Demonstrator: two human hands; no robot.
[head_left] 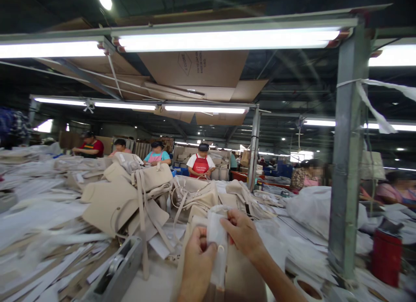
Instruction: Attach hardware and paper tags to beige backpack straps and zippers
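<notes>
Both hands are closed on a strip of white wrapping, thin and slightly see-through, which hangs down in front of me. My left hand pinches its left edge between thumb and fingers. Higher up on the right side, my right hand grips the same strip with thumb and forefinger. A small gold-coloured ring shows at the strip's lower part; what lies inside the wrapping I cannot make out. Beneath the hands is a beige panel, partly hidden by my wrists.
Beige handbags with straps are heaped ahead and left. A grey metal tape dispenser stands front left, beside loose paper strips. To the right are a metal post, a red canister and a tape roll. Several people work beyond.
</notes>
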